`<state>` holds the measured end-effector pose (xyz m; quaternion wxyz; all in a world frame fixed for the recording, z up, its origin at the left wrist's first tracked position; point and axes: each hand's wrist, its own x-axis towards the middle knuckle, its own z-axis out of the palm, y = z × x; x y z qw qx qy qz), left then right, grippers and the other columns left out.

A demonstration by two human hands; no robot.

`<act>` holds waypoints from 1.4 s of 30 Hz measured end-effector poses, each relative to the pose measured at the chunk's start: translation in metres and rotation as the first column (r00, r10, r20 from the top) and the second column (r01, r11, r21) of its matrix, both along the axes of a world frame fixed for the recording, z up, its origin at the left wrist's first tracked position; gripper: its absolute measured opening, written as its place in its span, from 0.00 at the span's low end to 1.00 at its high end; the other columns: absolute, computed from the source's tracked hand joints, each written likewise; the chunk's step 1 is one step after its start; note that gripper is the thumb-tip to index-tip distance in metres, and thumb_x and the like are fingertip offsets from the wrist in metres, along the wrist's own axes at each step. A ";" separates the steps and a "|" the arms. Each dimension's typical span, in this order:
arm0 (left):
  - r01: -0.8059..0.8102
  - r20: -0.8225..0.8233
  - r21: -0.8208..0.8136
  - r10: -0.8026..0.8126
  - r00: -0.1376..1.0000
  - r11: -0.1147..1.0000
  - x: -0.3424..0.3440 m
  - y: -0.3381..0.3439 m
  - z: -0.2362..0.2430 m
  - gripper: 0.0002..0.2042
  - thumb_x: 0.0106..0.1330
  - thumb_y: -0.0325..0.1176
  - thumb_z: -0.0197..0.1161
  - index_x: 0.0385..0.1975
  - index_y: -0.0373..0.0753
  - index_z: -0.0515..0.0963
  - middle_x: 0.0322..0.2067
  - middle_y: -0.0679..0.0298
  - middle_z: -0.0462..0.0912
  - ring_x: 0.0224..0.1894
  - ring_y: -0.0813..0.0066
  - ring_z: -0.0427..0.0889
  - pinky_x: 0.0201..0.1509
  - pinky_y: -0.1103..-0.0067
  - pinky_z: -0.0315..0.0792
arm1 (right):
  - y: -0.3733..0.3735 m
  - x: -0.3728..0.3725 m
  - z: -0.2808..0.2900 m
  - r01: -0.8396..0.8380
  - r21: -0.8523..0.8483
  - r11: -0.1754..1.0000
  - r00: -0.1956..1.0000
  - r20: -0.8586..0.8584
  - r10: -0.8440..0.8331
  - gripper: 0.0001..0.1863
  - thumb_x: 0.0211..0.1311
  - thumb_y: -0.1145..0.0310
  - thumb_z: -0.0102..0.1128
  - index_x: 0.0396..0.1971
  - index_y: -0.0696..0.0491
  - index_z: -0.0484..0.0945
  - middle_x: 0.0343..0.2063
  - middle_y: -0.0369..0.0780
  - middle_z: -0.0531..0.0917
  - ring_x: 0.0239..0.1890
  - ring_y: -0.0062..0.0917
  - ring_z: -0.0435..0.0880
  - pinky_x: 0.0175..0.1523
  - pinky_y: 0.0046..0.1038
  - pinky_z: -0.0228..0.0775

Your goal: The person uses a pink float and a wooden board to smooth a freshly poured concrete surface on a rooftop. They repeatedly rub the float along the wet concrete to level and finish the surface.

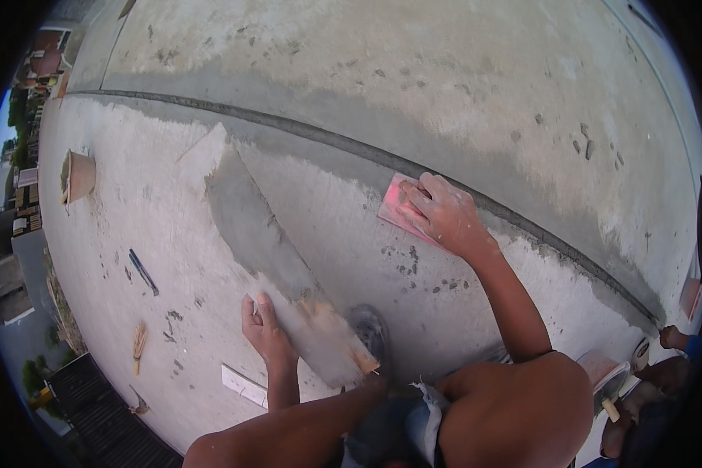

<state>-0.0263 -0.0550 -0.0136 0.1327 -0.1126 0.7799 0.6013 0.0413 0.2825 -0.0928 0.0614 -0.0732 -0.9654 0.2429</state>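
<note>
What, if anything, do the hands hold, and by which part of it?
The right hand holds the pink float by its top side; the exact grip is hidden. The left hand appears empty.

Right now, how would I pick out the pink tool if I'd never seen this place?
Find the long dark groove curving across the pale concrete. On its near side, just right of mid-picture, the right hand grips a flat, straight-edged pink float. Its bright pink sets it apart from the long grey board lying to its left.
</note>
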 end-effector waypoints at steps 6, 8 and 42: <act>-0.012 -0.022 0.040 0.013 1.000 0.999 -0.003 0.004 0.001 0.17 0.82 0.39 0.56 0.57 0.31 0.72 0.45 0.57 0.86 0.41 0.75 0.86 0.47 0.80 0.80 | -0.004 0.031 -0.001 -0.085 -0.056 0.995 0.994 0.067 0.089 0.14 0.69 0.57 0.64 0.45 0.50 0.83 0.39 0.38 0.78 0.43 0.30 0.83 0.44 0.34 0.81; 0.005 -0.036 0.009 -0.005 0.999 1.000 -0.001 0.008 0.008 0.18 0.82 0.40 0.56 0.58 0.30 0.71 0.44 0.56 0.86 0.41 0.76 0.86 0.47 0.80 0.80 | -0.001 0.041 0.007 -0.097 -0.119 0.988 0.991 0.082 0.107 0.14 0.69 0.57 0.64 0.45 0.51 0.83 0.39 0.38 0.78 0.43 0.30 0.83 0.44 0.33 0.81; 0.455 -0.091 0.002 -0.453 0.887 0.891 0.025 0.116 0.030 0.17 0.81 0.36 0.58 0.59 0.29 0.75 0.41 0.59 0.88 0.41 0.84 0.81 0.46 0.83 0.74 | -0.009 0.090 0.091 -0.235 -0.821 0.521 0.965 -0.132 0.227 0.16 0.73 0.64 0.63 0.52 0.59 0.85 0.35 0.43 0.84 0.38 0.31 0.82 0.45 0.33 0.74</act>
